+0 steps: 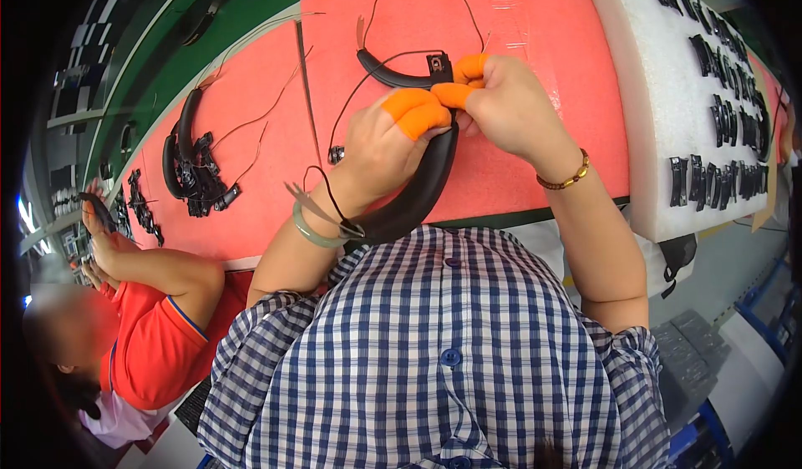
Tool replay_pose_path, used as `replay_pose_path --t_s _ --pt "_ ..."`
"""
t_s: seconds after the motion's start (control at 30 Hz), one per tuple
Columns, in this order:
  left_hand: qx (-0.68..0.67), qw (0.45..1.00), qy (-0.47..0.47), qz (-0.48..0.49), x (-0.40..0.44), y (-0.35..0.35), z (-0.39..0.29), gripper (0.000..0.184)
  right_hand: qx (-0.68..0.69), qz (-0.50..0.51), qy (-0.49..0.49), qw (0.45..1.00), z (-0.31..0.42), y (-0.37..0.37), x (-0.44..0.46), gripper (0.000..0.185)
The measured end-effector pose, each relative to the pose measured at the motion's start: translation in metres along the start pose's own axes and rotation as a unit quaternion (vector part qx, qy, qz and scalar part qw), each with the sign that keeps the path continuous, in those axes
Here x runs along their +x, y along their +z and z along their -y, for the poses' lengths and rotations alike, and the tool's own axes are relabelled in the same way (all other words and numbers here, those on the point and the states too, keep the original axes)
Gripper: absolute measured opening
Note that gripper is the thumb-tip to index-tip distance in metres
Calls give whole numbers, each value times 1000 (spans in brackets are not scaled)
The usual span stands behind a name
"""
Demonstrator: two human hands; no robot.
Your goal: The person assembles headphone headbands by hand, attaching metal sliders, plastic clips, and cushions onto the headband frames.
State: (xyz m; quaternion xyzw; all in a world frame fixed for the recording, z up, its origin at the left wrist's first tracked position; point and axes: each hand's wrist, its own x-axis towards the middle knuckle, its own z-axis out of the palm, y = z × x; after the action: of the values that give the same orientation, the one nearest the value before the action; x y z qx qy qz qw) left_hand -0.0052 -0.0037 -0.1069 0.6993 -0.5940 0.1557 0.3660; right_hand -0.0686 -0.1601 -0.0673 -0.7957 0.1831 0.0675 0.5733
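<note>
My left hand [380, 147], with orange finger covers, is closed on the end of a padded black headband [422, 193] that curves down toward my shirt. Beside it my right hand [510, 106], also with orange covers, pinches at the same end; what its fingertips hold is hidden. Just beyond the fingers lies another black curved band [388, 72] with a small black end piece [438, 66]. Thin dark wires run from it over the red mat [543, 160]. A wire with bared ends loops near my left wrist.
More black bands [188, 126] and small parts [205, 177] with wires lie on the mat at left. A white foam block [643, 118] at right holds rows of black pieces [718, 182]. A co-worker in a red shirt [154, 344] sits at lower left, hands by the mat's edge.
</note>
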Motion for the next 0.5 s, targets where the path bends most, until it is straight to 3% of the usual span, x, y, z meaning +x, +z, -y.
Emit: replay_pose_path --t_s 0.27,0.37,0.5 --pt "-27 990 -135 35 -15 -1 -28 28 -37 41 -3 998 -23 7 -5 12" --pt "-47 979 -195 35 -18 3 -34 27 10 92 59 994 -33 12 -3 20" --pt "-47 985 -160 53 -31 10 -31 25 20 104 53 993 -45 15 -2 31"
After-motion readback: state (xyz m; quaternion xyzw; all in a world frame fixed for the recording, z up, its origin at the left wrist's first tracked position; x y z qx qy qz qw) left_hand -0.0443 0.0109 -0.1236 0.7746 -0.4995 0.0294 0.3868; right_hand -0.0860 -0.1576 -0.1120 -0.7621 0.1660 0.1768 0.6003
